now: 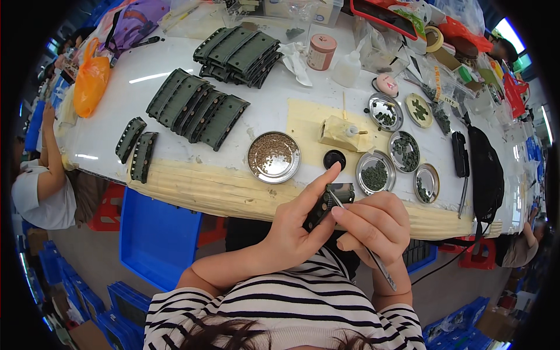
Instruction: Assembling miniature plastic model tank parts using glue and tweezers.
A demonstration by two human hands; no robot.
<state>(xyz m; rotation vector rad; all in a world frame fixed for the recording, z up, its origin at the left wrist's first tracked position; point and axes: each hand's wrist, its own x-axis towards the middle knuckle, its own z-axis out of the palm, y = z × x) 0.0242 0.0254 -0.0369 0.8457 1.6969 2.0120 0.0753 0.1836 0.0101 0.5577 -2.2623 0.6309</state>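
Observation:
My left hand (287, 224) grips a small dark green panel (344, 191) with a black edge, holding it tilted just past the table's near edge. In my right hand (378, 224) are metal tweezers (381, 270), their tip against the panel's side; any tiny part at the tip is too small to make out. Beyond my hands stand a round metal dish (373, 189) of small green pieces and a black round lid (334, 160). Farther left, another metal dish (290, 169) holds many tiny brown pieces.
Dark green ribbed panels lie in a row (198, 111) and a stack (236, 52), with two narrow ones (143, 157) at left. More dishes (403, 151), a taped block (338, 131), a pink jar (321, 51) and a black pouch (487, 169) share the table. A blue tray (154, 239) sits below.

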